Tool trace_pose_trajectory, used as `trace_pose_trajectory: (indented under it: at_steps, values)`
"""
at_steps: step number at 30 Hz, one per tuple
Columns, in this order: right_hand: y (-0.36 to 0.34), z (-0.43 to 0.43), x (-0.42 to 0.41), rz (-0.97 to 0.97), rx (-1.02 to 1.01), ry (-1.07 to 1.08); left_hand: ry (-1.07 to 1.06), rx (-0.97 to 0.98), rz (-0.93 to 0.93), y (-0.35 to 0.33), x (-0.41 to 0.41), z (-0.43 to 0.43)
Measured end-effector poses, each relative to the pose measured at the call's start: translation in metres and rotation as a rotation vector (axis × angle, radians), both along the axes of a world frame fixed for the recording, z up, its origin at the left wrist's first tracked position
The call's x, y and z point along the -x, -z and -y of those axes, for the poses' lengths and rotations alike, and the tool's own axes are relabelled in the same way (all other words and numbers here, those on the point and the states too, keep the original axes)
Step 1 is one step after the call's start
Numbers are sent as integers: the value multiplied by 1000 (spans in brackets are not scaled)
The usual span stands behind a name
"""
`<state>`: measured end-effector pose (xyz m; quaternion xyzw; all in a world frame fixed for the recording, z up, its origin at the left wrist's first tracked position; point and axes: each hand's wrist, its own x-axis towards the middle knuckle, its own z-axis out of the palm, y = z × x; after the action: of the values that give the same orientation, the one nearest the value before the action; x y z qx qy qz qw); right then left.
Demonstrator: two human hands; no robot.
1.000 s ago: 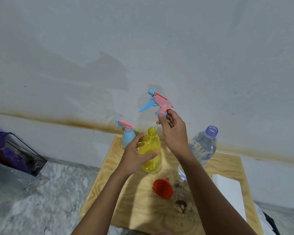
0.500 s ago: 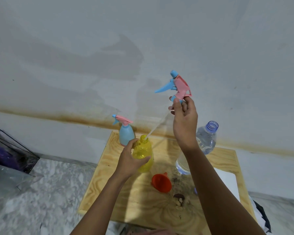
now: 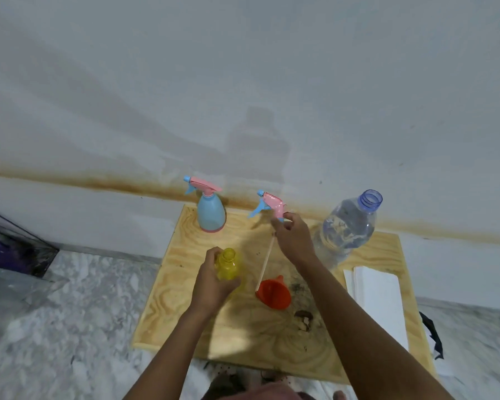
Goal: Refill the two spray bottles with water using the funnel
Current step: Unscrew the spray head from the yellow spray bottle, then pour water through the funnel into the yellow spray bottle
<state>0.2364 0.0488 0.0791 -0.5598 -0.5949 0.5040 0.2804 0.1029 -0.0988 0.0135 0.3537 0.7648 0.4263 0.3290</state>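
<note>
— Both hands are busy, yes? What has each got?

— Left hand (image 3: pixel 214 284) is wrapped around the yellow spray bottle (image 3: pixel 227 264), whose neck is uncapped. Right hand (image 3: pixel 293 241) pinches the pink sprayer head (image 3: pixel 272 204) by its collar, with the dip tube (image 3: pixel 264 265) hanging down and its tip near the red funnel (image 3: pixel 273 293).

— So which step is this?

— I'd say the opening step for the first bottle: head off, nothing poured. The head needs a place to lie, probably on the desk (image 3: pixel 243 336) beyond the right hand.

— And after that?

— The funnel, lying on its side just nearer than the right hand, has to go spout-down into the yellow neck. The water bottle (image 3: pixel 347 229), uncapped and standing just right of the right hand, does the pouring. The left hand should steady the bottle, since a funnel makes it top-heavy.

— The second bottle?

— The blue spray bottle (image 3: pixel 211 215) stands beyond the left hand by the wall (image 3: pixel 243 82), its head screwed on.

— What's the surface like?

— Pale plywood with dark stains close to the funnel, and folded white paper (image 3: pixel 378 298) right of the right forearm. The board sits over a grey marbled floor (image 3: pixel 70 313); the wall carries a rusty stain line.
</note>
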Motion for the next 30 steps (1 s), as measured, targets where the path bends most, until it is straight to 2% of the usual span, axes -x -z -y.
trace_pose_trajectory:
  at_steps: [13,25,30]
  values:
    - [91,-18,31,232,167,-127,43,62,-62,17,6,-2]
    - [125,-9,19,363,221,-147,57,69,-47,16,6,-2]
    - [121,-7,14,448,153,-191,67,65,-42,18,3,-2]
